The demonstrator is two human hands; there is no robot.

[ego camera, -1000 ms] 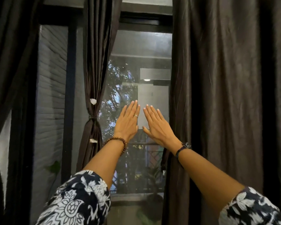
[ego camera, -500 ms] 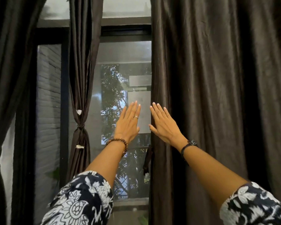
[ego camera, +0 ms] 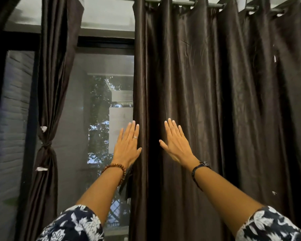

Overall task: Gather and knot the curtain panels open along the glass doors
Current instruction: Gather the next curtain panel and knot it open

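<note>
Dark curtain panel [ego camera: 215, 101] hangs loose; both flat hands at its edge.

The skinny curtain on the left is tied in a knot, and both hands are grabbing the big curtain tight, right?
Not quite. In the head view the skinny curtain is knotted, but the left hand and right hand are flat with straight fingers at the big curtain, not grabbing it.

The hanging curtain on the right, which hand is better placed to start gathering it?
Probably the left hand: it sits at the curtain's free edge by the glass, ready to hook round it. The right hand lies flat, open over the middle folds.
</note>
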